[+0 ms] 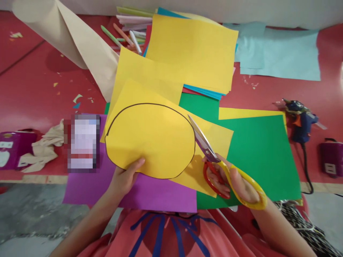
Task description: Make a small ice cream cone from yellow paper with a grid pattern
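My left hand (124, 176) pinches the near edge of a yellow paper sheet (150, 142) that bears a drawn dark oval outline. Much of the oval is cut free along its lower edge. My right hand (235, 180) grips scissors (214, 157) with red and yellow handles. Their blades point up and left and meet the oval's line at its right side. The yellow sheet is lifted over a purple sheet (150, 194) and a green sheet (257, 150).
A stack of coloured paper topped by yellow (193, 50) lies beyond, with several pens (125, 34) behind it. A beige paper roll (75, 43) is at left, light blue paper (281, 53) at right, a blue glue gun (301, 119) with its cord further right, purple boxes at both edges.
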Motion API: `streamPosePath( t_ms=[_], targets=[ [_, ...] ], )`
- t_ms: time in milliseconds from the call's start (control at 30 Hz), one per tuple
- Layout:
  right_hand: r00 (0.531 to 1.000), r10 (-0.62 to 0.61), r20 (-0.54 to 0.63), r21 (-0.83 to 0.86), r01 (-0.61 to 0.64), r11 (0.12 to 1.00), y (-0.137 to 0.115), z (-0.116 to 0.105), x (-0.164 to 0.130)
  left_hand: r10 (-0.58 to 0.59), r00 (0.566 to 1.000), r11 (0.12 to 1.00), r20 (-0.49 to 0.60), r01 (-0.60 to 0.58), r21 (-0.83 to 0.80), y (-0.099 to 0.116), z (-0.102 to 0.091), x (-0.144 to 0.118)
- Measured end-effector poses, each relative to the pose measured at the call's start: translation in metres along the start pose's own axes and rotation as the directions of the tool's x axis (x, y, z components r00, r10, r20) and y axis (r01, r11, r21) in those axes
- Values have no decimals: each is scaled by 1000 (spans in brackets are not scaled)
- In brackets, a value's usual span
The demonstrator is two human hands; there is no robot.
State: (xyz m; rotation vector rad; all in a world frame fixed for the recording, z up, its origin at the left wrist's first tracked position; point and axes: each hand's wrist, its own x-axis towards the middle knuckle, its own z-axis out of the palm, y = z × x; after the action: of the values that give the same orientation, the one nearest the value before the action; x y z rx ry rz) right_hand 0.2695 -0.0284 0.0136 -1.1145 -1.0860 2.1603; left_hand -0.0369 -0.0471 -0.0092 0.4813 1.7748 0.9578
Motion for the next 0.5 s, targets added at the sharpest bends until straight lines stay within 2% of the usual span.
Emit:
streamPosePath(
  t_ms=[167,267,400,500],
  targets=[
    [1000,-5,10,-72,6,997,-2,-4,-4,-28,1000,1000,-11,28,-8,1,-7,8],
    [1000,8,23,-102,-6,995,-6,-6,-4,-31,999,996,-11,31,-80,7,-5,10],
    [1000,16,4,-109,-16,994,-6,-9,-5,-25,999,985,48,33,-168,13,-4,12],
    [1000,3,21,-131,0,991,-5,-12,-6,46,994,992,97,-34,-125,12,-6,15]
  ],
)
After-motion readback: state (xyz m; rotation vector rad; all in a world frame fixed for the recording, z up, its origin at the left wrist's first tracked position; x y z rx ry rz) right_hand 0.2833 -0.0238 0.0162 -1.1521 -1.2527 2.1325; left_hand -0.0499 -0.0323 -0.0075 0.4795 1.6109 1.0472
